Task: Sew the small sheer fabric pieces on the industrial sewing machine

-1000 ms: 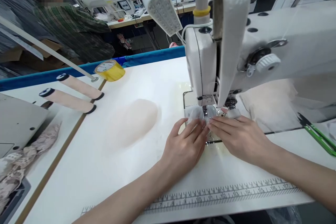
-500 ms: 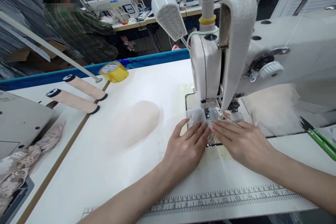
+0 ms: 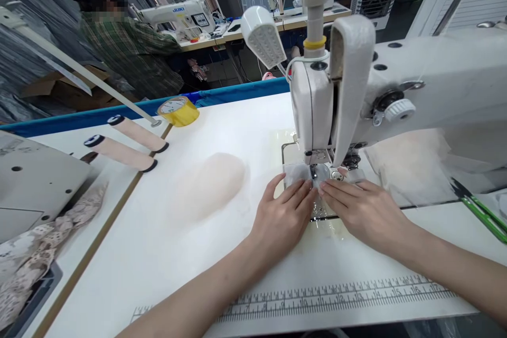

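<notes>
My left hand (image 3: 282, 217) lies flat with fingers stretched toward the needle of a white sewing machine (image 3: 312, 108), its thumb spread out to the left. From the other side, my right hand (image 3: 368, 211) rests flat too, fingertips close to those of the left. Under the fingertips is a small piece of sheer whitish fabric (image 3: 297, 172), at the presser foot (image 3: 313, 171). Much of that fabric is hidden by the fingers and the machine head. Left of my hands, a thin pale-beige piece of fabric (image 3: 217, 179) lies on the white tabletop (image 3: 178, 269).
Sheer beige fabric (image 3: 412, 161) lies under the machine arm, beside green thread snips (image 3: 481, 211). Two thread cones (image 3: 121, 153) and yellow tape (image 3: 179, 111) are at left. A ruler strip (image 3: 317, 301) runs along the front edge. A person (image 3: 127, 53) sits beyond the table.
The camera view has shifted slightly, so the background sits lower and further right. Both hands stay at the needle in nearly the same place.
</notes>
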Tool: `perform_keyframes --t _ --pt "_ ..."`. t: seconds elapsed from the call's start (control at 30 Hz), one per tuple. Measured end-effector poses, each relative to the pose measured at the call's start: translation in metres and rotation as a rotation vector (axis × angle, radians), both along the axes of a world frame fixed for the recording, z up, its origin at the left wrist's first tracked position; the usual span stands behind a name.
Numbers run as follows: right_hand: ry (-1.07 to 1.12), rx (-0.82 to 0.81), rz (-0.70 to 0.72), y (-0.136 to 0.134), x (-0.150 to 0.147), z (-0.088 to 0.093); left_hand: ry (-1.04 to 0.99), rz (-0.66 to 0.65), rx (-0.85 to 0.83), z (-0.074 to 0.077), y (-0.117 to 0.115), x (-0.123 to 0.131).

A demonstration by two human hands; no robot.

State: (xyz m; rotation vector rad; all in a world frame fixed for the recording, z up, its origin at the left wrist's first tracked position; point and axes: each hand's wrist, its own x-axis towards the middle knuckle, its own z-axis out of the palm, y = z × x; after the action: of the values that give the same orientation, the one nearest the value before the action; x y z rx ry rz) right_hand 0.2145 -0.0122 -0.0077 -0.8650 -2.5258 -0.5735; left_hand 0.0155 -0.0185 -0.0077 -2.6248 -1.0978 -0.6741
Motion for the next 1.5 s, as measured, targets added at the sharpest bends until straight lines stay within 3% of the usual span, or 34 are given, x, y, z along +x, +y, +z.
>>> perform_keyframes --t 0.27,0.57,0.8,1.33,1.5 --pt "-0.007 -0.004 -0.041 0.005 0.0 -0.002 0.001 0.026 -0.019 -0.001 0.007 0.001" --pt "0.112 -0.112 -0.06 0.013 0.003 0.003 0.019 0.004 0.007 0.004 -0.011 -0.002" --pt "0.104 -0.128 -0.045 0.011 0.004 0.002 0.029 0.019 0.017 0.004 -0.011 -0.001" --pt "0.065 -0.094 -0.065 0.017 0.007 0.001 0.013 0.06 -0.038 -0.003 0.012 -0.006" --pt "0.114 -0.108 -0.063 0.014 0.007 0.004 0.004 0.15 -0.073 -0.009 0.02 -0.01"
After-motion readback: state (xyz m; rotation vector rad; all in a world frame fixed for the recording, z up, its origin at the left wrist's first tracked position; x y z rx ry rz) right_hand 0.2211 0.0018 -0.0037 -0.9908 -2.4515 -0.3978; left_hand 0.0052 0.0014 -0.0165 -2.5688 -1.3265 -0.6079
